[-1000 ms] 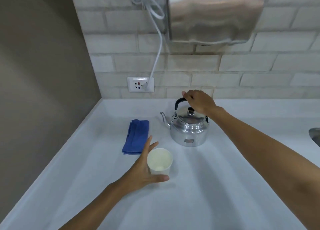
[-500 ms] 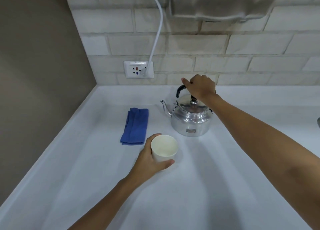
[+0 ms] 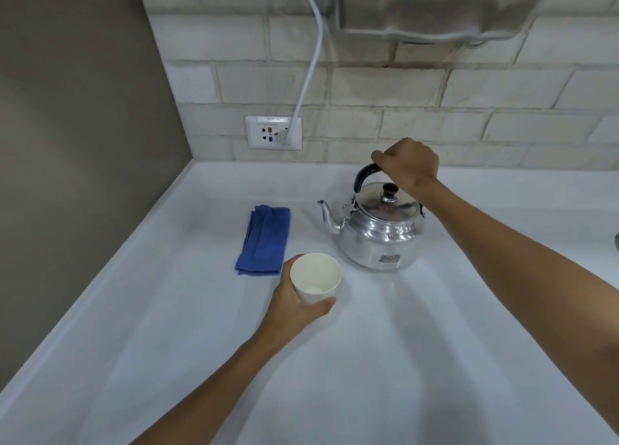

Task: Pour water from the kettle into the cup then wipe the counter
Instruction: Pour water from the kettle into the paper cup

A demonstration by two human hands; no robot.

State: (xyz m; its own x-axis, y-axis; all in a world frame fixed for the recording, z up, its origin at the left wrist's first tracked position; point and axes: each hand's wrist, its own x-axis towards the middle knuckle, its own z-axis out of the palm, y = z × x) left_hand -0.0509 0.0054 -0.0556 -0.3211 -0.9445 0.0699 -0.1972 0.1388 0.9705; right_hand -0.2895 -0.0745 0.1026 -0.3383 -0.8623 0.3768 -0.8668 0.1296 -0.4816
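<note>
A shiny metal kettle (image 3: 380,233) with a black handle stands on the white counter (image 3: 368,361), its spout pointing left. My right hand (image 3: 408,165) is closed around the top of the kettle's handle. A white paper cup (image 3: 316,278) is held tilted just above the counter in front of the kettle, with my left hand (image 3: 294,305) wrapped around its lower part. The cup looks empty. A folded blue cloth (image 3: 264,240) lies flat to the left of the kettle.
A brown wall closes the counter on the left and a brick wall stands at the back. A wall socket (image 3: 273,132) with a white cable plugged in sits behind the cloth. A steel hand dryer (image 3: 435,5) hangs above the kettle. A sink edge (image 3: 616,242) shows at far right.
My left hand has closed on the cup and lifted it, tilted, off the counter. My right hand has settled its grip on the kettle handle. The view has dipped downward.
</note>
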